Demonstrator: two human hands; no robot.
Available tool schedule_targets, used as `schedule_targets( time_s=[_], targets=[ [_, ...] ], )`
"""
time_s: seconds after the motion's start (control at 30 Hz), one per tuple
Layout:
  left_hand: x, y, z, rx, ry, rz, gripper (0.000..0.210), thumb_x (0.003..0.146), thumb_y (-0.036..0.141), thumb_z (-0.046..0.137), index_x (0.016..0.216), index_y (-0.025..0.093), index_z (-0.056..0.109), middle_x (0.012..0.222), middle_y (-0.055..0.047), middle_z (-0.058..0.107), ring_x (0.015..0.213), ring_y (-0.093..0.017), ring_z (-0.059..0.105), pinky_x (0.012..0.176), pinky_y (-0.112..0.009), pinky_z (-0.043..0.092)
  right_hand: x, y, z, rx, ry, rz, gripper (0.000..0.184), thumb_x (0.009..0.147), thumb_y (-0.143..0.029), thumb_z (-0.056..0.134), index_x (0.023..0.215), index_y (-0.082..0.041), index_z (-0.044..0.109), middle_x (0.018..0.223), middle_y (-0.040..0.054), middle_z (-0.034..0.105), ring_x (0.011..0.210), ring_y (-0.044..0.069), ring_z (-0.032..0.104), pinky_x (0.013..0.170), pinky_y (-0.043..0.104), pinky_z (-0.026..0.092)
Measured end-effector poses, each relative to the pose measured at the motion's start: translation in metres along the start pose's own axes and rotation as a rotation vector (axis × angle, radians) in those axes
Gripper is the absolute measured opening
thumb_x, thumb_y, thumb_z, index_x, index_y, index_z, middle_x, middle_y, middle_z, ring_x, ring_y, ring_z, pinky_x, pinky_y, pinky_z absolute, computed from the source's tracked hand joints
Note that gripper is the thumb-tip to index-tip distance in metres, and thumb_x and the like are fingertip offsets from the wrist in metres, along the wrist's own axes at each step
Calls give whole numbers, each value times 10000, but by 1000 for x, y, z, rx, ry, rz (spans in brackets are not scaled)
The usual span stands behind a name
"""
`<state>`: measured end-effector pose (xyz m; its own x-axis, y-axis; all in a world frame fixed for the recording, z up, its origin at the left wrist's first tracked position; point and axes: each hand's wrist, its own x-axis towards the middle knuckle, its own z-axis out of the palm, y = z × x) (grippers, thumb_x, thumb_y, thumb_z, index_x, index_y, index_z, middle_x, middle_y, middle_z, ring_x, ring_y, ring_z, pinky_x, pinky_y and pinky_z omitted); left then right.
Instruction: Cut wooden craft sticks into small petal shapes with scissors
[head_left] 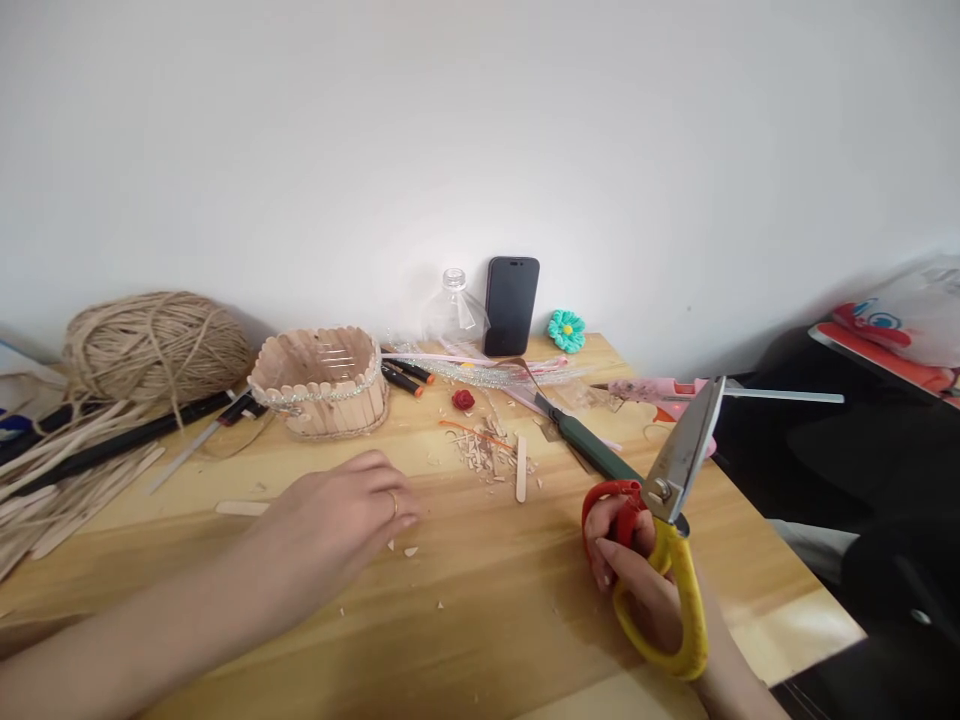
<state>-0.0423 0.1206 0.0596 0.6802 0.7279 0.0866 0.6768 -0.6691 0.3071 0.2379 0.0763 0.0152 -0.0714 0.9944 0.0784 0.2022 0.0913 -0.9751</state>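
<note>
My right hand (626, 560) grips a large pair of scissors (681, 450) with one red and one yellow handle. Its fingers pass through the red loop, and the blades point up, close together. My left hand (352, 515) is palm down low over the wooden table, fingers loosely bent, with no object visible in it; its palm side is hidden. Small wood chips (410, 551) lie by its fingertips. A craft stick (238, 508) lies beside the left wrist, and another stick (521, 468) stands out beside a heap of shavings (484, 452).
An oval basket of sticks (349, 410) stands back left, beside a ball of twine (157, 345) and loose sticks (82, 480). Behind are a clear bottle (452, 310), a phone (512, 305), a turquoise flower (566, 331) and a red rose (463, 399). A green-handled tool (596, 445) and pink glue gun (652, 390) lie right.
</note>
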Motion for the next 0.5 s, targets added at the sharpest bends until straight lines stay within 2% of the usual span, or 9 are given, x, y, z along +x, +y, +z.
schedule_targets(
  time_s=[0.1, 0.2, 0.27, 0.37, 0.43, 0.5],
  targets=[
    [9, -5, 7, 94, -75, -14, 345, 897, 115, 333, 987, 156, 663, 1041, -84, 691, 983, -218, 606, 830, -351, 506, -1, -4, -1, -149, -14, 17, 139, 825, -248, 493, 690, -216, 485, 541, -48, 444, 464, 131, 439, 439, 242, 391],
    [21, -15, 14, 188, -63, -68, 377, 897, 110, 311, 1168, 120, 572, 1245, -125, 595, 1154, -232, 531, 964, -391, 440, -3, -3, -6, -279, -44, -24, 142, 838, -241, 478, 697, -221, 462, 577, -41, 456, 505, 140, 467, 473, 246, 420],
    [31, -19, 19, 242, -109, -76, 443, 859, 66, 327, 1280, 67, 465, 1362, -171, 473, 1252, -254, 441, 1020, -410, 384, -4, 3, -9, -273, -68, -69, 150, 855, -247, 471, 709, -224, 446, 612, -36, 465, 525, 141, 485, 495, 247, 447],
    [42, -16, 27, 264, -251, -70, 584, 757, -5, 371, 1340, -14, 351, 1432, -243, 309, 1327, -287, 308, 1064, -415, 319, -6, 12, -12, -214, -74, -74, 116, 875, -274, 477, 773, -229, 444, 656, -38, 468, 522, 134, 496, 507, 247, 466],
    [46, -9, 33, 235, -318, -37, 651, 715, -18, 385, 1362, -6, 313, 1455, -234, 243, 1345, -271, 260, 1082, -387, 292, -7, 16, -11, -187, -55, -55, 124, 876, -301, 497, 788, -235, 440, 667, -39, 462, 531, 133, 499, 516, 246, 470],
    [47, -2, 38, 179, -329, 42, 675, 722, -7, 375, 1388, 54, 285, 1481, -174, 207, 1358, -217, 233, 1096, -339, 271, -8, 17, -10, -162, -42, -36, 141, 877, -326, 510, 790, -242, 436, 665, -41, 456, 535, 132, 492, 511, 241, 464]
  ],
)
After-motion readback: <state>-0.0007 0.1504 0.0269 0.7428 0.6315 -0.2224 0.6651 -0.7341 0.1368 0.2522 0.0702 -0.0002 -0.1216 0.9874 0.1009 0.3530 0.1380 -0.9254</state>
